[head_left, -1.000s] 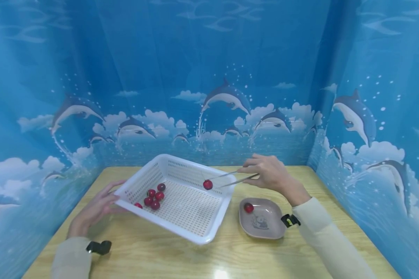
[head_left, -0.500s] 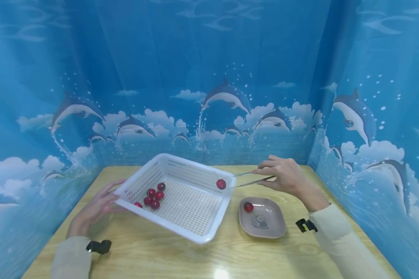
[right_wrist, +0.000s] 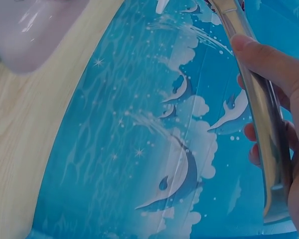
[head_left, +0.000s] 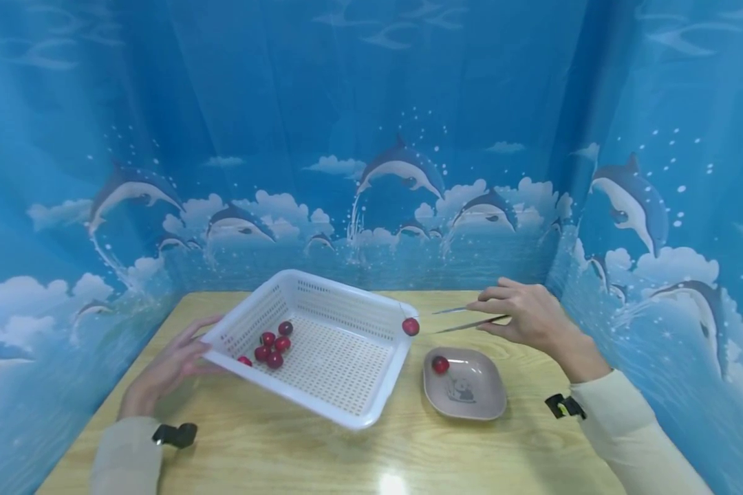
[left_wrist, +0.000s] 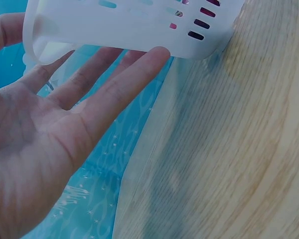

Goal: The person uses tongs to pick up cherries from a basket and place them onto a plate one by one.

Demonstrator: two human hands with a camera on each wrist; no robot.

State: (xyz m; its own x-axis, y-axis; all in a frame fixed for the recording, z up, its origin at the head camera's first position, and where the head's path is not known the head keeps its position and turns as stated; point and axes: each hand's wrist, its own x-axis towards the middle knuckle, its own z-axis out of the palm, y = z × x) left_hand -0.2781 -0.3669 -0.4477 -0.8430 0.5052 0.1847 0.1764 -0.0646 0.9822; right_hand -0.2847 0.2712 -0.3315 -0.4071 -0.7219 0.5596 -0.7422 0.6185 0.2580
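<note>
My left hand holds the left end of a white perforated plastic basket, thumb at the rim and fingers beneath. The left wrist view shows those fingers stretched under the basket wall. Several cherries lie in the basket's left part. My right hand grips metal tongs by the arms, tips pointing left. Between the tips a single cherry is held, overlapping the basket's right rim in the head view. Below the tongs, a pinkish-grey dish bears another cherry.
A light wooden table lies under everything. Blue curtains printed with dolphins stand behind it and at both sides. A panda picture marks the bottom of the dish.
My right hand has moved right with the tongs, carrying the cherry from over the basket's inside to its right rim. The left hand and basket have hardly shifted.
</note>
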